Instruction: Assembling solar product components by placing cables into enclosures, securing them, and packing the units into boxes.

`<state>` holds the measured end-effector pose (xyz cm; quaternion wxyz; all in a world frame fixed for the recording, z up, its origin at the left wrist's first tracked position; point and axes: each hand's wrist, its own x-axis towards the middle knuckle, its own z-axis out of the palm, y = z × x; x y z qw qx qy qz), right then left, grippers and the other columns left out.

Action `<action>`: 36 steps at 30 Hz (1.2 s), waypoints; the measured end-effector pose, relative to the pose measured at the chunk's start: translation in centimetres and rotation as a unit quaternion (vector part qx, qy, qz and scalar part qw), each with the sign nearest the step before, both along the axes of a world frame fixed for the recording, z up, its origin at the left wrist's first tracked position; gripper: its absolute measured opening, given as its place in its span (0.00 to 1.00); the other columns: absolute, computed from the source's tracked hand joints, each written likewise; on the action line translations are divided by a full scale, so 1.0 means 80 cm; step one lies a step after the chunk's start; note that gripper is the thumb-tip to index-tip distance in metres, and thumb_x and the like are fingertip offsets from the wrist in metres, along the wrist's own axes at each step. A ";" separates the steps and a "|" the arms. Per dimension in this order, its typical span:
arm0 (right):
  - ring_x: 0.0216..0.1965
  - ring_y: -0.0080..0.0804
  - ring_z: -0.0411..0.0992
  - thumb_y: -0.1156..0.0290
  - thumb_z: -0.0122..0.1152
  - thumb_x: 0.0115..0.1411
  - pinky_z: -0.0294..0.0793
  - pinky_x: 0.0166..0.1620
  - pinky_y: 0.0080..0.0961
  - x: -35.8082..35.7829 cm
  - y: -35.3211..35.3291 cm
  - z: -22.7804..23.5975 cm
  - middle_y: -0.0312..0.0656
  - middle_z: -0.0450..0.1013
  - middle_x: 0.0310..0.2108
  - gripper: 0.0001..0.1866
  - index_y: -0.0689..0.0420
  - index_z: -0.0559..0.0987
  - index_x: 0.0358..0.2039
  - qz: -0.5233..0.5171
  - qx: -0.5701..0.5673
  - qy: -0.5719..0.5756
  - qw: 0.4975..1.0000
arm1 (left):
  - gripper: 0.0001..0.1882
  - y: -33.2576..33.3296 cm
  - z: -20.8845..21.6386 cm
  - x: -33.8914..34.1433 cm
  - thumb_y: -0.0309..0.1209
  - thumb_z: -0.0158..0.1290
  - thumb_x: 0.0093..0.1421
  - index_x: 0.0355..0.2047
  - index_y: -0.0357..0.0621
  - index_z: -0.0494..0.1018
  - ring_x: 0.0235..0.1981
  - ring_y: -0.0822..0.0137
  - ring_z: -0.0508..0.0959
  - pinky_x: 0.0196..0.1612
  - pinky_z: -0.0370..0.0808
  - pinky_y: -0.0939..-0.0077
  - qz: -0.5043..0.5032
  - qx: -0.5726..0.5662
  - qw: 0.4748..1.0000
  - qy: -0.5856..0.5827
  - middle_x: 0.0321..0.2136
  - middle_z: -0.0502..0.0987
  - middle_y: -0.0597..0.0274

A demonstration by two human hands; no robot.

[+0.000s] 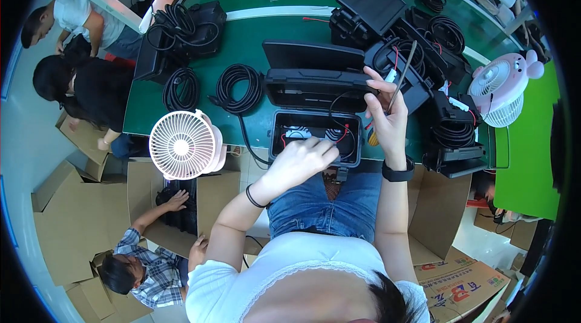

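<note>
- Left hand (302,159) sits curled at the front rim of our open black case (315,135), centre of the frame; fingers tucked, can't tell if they hold anything.
- Right hand (387,111), just right of the case, is raised and pinching a thin dark rod (402,75) that sticks up.
- Red and black wires (345,132) lie inside the case, lid (315,57) propped open behind.
- Coiled black cable (240,88) lies on the green worktop (145,105), left of the case.
- Pale pink fan (181,144) lower left, another fan (499,90) far right.
</note>
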<state>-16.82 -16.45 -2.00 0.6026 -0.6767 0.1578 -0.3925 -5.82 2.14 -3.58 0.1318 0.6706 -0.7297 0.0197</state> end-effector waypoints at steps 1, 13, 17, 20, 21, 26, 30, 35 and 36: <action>0.28 0.12 0.67 0.74 0.60 0.62 0.69 0.29 0.10 0.000 0.002 0.001 0.46 0.71 0.57 0.10 0.58 0.77 0.44 -0.002 0.014 -0.002 1.000 | 0.21 0.003 -0.004 0.003 0.35 0.64 0.45 0.40 0.49 0.72 0.36 0.66 0.80 0.30 0.79 0.74 0.004 0.020 1.000 0.008 0.37 0.76 0.66; 0.20 0.10 0.61 0.78 0.68 0.51 0.58 0.23 0.10 -0.017 0.027 -0.006 0.43 0.73 0.55 0.11 0.58 0.81 0.37 -0.040 -0.129 0.079 0.988 | 0.22 -0.019 0.003 0.009 0.35 0.62 0.48 0.44 0.44 0.75 0.35 0.65 0.79 0.40 0.79 0.72 0.079 -0.187 0.979 0.011 0.38 0.77 0.63; 0.20 0.10 0.63 0.72 0.71 0.51 0.59 0.23 0.10 -0.022 0.028 -0.019 0.44 0.70 0.59 0.15 0.56 0.82 0.41 -0.019 -0.136 0.064 0.988 | 0.13 -0.007 -0.011 0.009 0.27 0.59 0.49 0.38 0.44 0.79 0.41 0.62 0.80 0.47 0.80 0.66 0.065 -0.273 0.960 0.011 0.40 0.78 0.61; 0.20 0.10 0.62 0.66 0.74 0.48 0.60 0.22 0.10 -0.020 0.025 -0.019 0.44 0.68 0.61 0.21 0.55 0.81 0.44 -0.016 -0.138 0.099 0.985 | 0.12 0.014 -0.009 0.019 0.25 0.57 0.48 0.34 0.45 0.81 0.40 0.61 0.79 0.46 0.79 0.66 0.042 -0.326 0.944 0.011 0.39 0.78 0.61; 0.20 0.10 0.62 0.66 0.74 0.48 0.60 0.22 0.10 -0.019 0.025 -0.018 0.44 0.68 0.61 0.21 0.55 0.81 0.44 -0.015 -0.137 0.099 0.985 | 0.11 0.023 -0.023 0.023 0.25 0.58 0.48 0.34 0.45 0.81 0.39 0.62 0.78 0.46 0.79 0.66 0.072 -0.350 0.934 0.001 0.37 0.77 0.62; 0.18 0.12 0.59 0.62 0.80 0.40 0.59 0.21 0.09 -0.016 0.023 -0.027 0.39 0.61 0.66 0.38 0.56 0.75 0.53 0.052 -0.155 0.136 0.977 | 0.26 0.035 -0.048 0.028 0.23 0.70 0.43 0.41 0.40 0.69 0.39 0.59 0.74 0.42 0.77 0.70 0.290 -0.373 0.875 0.106 0.38 0.68 0.55; 0.18 0.13 0.59 0.67 0.80 0.40 0.60 0.21 0.09 -0.009 0.030 -0.034 0.38 0.68 0.61 0.43 0.56 0.71 0.58 0.005 -0.183 0.155 0.971 | 0.28 0.030 -0.044 0.031 0.22 0.66 0.48 0.47 0.39 0.65 0.51 0.60 0.69 0.50 0.76 0.70 0.323 -0.328 0.828 0.321 0.50 0.62 0.53; 0.18 0.13 0.59 0.72 0.79 0.41 0.60 0.21 0.10 -0.008 0.032 -0.035 0.33 0.77 0.47 0.53 0.51 0.61 0.67 0.005 -0.146 0.165 0.975 | 0.27 0.032 -0.043 0.046 0.19 0.65 0.48 0.47 0.41 0.65 0.55 0.62 0.68 0.53 0.74 0.70 0.300 -0.295 0.824 0.379 0.54 0.60 0.54; 0.18 0.13 0.59 0.72 0.79 0.41 0.60 0.21 0.10 -0.008 0.033 -0.035 0.33 0.77 0.47 0.53 0.51 0.61 0.67 0.005 -0.146 0.164 0.976 | 0.25 0.037 -0.046 0.054 0.18 0.64 0.49 0.45 0.42 0.66 0.55 0.62 0.67 0.54 0.73 0.69 0.281 -0.280 0.821 0.409 0.56 0.60 0.54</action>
